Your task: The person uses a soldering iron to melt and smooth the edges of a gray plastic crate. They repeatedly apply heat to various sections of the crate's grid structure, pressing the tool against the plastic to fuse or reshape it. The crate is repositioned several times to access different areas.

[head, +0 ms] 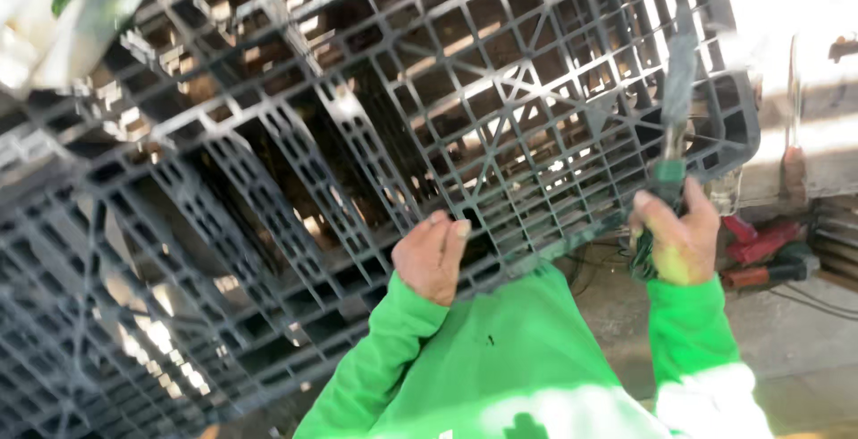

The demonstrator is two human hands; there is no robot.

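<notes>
A large black plastic grid pallet [295, 162] fills most of the head view, tilted up in front of me. My left hand [431, 256], in a bright green sleeve, grips the pallet's lower edge with curled fingers. My right hand [675, 233] is closed on the green handle of a long dark tool [679, 90] whose shaft points up across the pallet's right side. Motion blur hides the tool's tip.
Red-handled tools [760, 256] and black cables lie on the concrete floor [804, 350] at the right. A pale ledge [804, 135] runs behind them. A blurred white and green shape [63, 10] sits at the top left.
</notes>
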